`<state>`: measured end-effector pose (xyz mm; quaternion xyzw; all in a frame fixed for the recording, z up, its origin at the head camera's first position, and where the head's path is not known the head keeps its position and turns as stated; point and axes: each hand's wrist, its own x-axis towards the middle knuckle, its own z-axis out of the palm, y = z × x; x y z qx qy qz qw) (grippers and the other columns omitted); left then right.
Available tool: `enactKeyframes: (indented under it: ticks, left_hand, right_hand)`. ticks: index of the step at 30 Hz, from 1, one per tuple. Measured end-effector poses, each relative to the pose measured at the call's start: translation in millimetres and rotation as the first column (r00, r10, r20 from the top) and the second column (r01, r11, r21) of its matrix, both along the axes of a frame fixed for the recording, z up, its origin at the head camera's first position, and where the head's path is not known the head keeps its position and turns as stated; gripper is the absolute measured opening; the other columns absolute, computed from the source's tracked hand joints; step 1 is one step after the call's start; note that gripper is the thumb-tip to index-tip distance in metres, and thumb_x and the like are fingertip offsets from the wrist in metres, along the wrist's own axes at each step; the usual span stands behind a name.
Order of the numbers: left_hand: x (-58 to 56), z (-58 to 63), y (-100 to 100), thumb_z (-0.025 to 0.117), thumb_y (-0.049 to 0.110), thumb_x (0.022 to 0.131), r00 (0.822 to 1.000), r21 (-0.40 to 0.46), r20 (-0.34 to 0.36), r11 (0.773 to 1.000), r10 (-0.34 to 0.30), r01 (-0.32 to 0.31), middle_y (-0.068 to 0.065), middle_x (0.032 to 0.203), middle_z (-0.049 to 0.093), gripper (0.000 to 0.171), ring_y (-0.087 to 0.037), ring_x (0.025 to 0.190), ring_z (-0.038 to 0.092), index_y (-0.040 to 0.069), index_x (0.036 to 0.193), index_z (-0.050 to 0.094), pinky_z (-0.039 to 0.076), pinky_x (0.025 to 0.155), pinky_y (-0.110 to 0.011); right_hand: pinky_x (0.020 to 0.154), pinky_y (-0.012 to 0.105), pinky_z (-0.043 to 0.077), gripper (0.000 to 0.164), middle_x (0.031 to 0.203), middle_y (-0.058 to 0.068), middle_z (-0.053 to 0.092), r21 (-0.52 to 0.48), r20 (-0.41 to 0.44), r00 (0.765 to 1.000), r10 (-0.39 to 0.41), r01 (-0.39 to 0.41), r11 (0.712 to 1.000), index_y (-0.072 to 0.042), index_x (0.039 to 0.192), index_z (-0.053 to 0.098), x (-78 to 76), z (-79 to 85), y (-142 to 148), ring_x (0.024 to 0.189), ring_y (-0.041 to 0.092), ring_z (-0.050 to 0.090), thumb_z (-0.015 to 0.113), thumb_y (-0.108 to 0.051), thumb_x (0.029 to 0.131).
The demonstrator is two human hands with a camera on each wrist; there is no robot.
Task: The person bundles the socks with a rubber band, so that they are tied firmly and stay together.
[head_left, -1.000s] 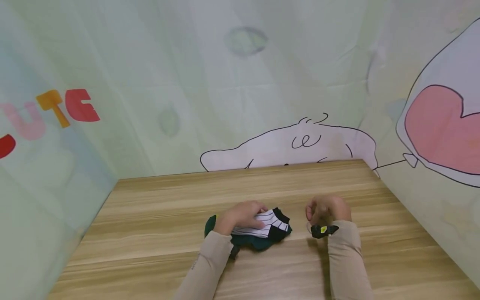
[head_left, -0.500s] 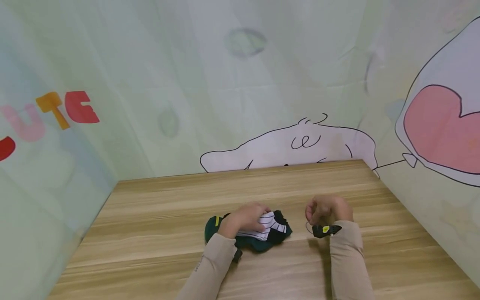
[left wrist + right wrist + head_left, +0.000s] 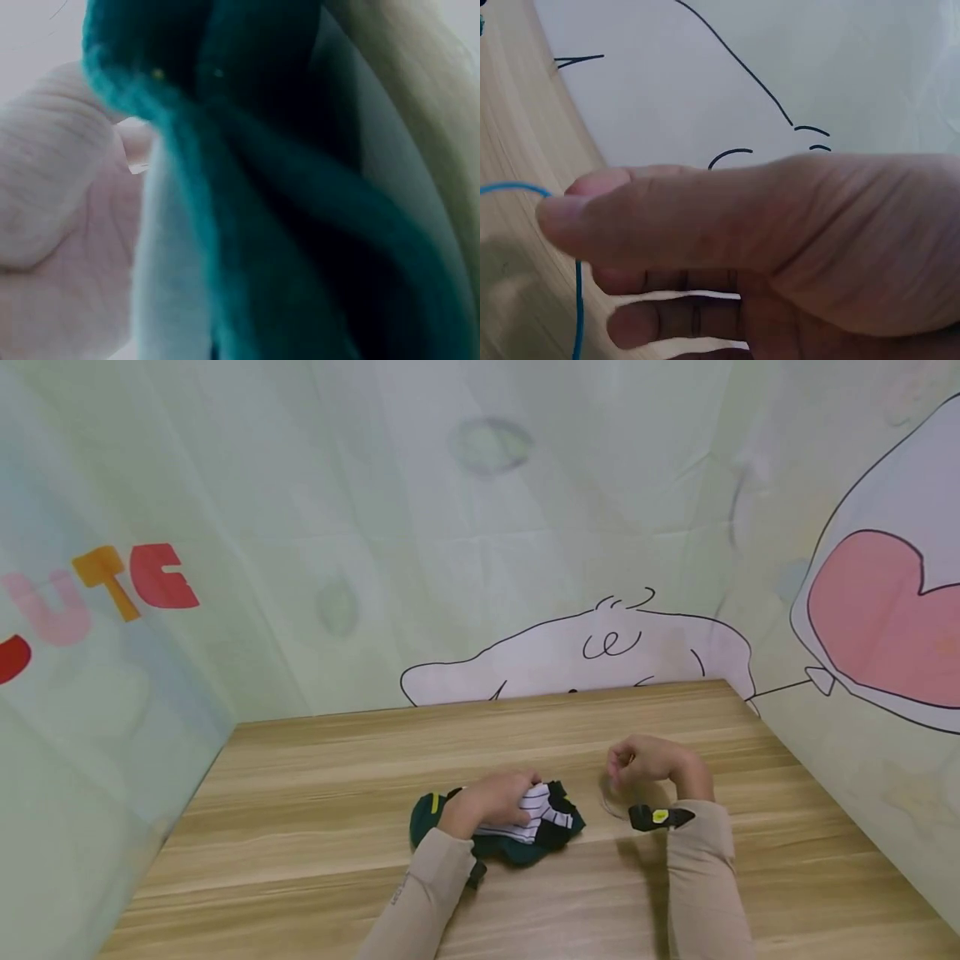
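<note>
Your left grip (image 3: 495, 797) lay just below the center of the head view, curled over the striped sock (image 3: 534, 803) and pinching its white cloth; whether it also caught the layer underneath, you could not tell. The sock's black heel and cuff pointed toward the right of the frame. Under it, dark green cloth (image 3: 521, 853) spread on the desk (image 3: 322, 843) — its yellow mark (image 3: 434, 802) showed to the left of your hand. In the left wrist view, teal folds filled the middle and right, blurred, with part of your hand at the left edge.

Your right grip (image 3: 648, 760) was right of the sock and apart from it, thumb and forefinger pressed together, pinching a thin blue cord (image 3: 578, 307). In the right wrist view the cord ran from your fingertips to the left edge and also down to the bottom edge — in the head view it was only a faint curve below your fingers, near the black device (image 3: 652, 817) at your wrist.
</note>
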<state>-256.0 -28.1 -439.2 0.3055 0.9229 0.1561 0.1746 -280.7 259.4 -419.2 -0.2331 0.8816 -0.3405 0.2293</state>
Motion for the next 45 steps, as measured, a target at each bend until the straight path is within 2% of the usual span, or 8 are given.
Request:
enactKeyframes:
  ticks: [8, 22, 27, 31, 37, 40, 45]
  left_hand:
    - [-2.3, 0.4, -4.1, 0.075, 0.012, 0.088, 0.999, 0.034, 0.000, 0.999, -0.042, 0.042, 0.002, 0.102, 0.063, 0.039, -0.012, 0.086, 0.054, 0.006, 0.124, 0.061, 0.048, 0.080, -0.029]
    - [-7.1, 2.3, -12.4, 0.076, 0.009, 0.086, 0.995, 0.143, 0.033, 0.986, -0.089, 0.084, 0.005, 0.103, 0.060, 0.042, -0.010, 0.089, 0.055, 0.012, 0.123, 0.057, 0.047, 0.080, -0.028]
    - [-9.8, 2.4, -14.0, 0.074, 0.008, 0.088, 0.995, 0.196, 0.052, 0.978, -0.088, 0.076, 0.000, 0.107, 0.062, 0.053, -0.010, 0.092, 0.057, 0.015, 0.133, 0.049, 0.048, 0.082, -0.029]
    - [-10.7, 3.7, -14.0, 0.072, 0.010, 0.090, 0.995, 0.221, 0.047, 0.972, -0.093, 0.081, 0.001, 0.100, 0.058, 0.064, -0.010, 0.083, 0.054, 0.015, 0.145, 0.041, 0.047, 0.075, -0.027]
    - [-9.1, 6.3, -13.0, 0.069, 0.017, 0.094, 0.994, 0.281, 0.006, 0.955, -0.106, 0.100, 0.004, 0.089, 0.057, 0.057, -0.007, 0.075, 0.051, 0.011, 0.146, 0.043, 0.044, 0.069, -0.025]
    - [-8.3, 8.6, -13.6, 0.068, 0.019, 0.095, 0.994, 0.300, 0.005, 0.949, -0.105, 0.098, 0.003, 0.093, 0.059, 0.054, -0.008, 0.077, 0.053, 0.009, 0.144, 0.047, 0.046, 0.071, -0.025]
    - [-8.7, 12.0, -16.5, 0.067, 0.022, 0.096, 0.994, 0.328, 0.021, 0.940, -0.107, 0.094, -0.002, 0.107, 0.063, 0.048, -0.011, 0.093, 0.058, 0.009, 0.140, 0.054, 0.049, 0.081, -0.027]
  right_hand:
    - [0.076, 0.035, 0.042, 0.009, 0.085, 0.003, 0.061, -0.059, -0.024, 1.000, 0.004, -0.005, 0.998, -0.004, 0.085, 0.061, -2.1, 0.9, -0.4, 0.083, 0.021, 0.055, 0.069, -0.007, 0.089]
    - [0.081, 0.039, 0.043, 0.007, 0.088, 0.004, 0.062, -0.094, -0.070, 0.997, -0.029, 0.023, 0.995, -0.006, 0.089, 0.060, -1.4, 3.3, -3.5, 0.087, 0.022, 0.056, 0.067, -0.007, 0.091]
    - [0.081, 0.039, 0.043, 0.007, 0.088, 0.005, 0.062, -0.132, -0.081, 0.996, -0.025, 0.014, 0.991, -0.003, 0.092, 0.060, -0.8, 4.8, -5.0, 0.086, 0.022, 0.055, 0.067, -0.006, 0.092]
    - [0.081, 0.038, 0.043, 0.008, 0.089, 0.007, 0.062, -0.155, -0.078, 0.996, -0.035, 0.023, 0.988, -0.002, 0.093, 0.061, -0.5, 5.2, -7.2, 0.086, 0.022, 0.054, 0.067, -0.006, 0.093]
    - [0.083, 0.040, 0.046, 0.010, 0.089, 0.008, 0.065, -0.168, -0.050, 0.998, -0.046, 0.037, 0.985, -0.002, 0.093, 0.060, -2.9, 2.8, -10.2, 0.087, 0.022, 0.058, 0.068, -0.008, 0.093]
    - [0.085, 0.042, 0.048, 0.009, 0.092, 0.011, 0.067, -0.183, -0.024, 0.999, -0.042, 0.037, 0.982, -0.001, 0.094, 0.058, -3.5, 2.4, -11.6, 0.090, 0.023, 0.062, 0.066, -0.006, 0.093]
    - [0.084, 0.042, 0.049, 0.009, 0.091, 0.012, 0.068, -0.204, -0.003, 0.999, -0.043, 0.042, 0.978, -0.001, 0.096, 0.056, -4.1, 2.6, -13.7, 0.089, 0.024, 0.064, 0.064, -0.004, 0.093]
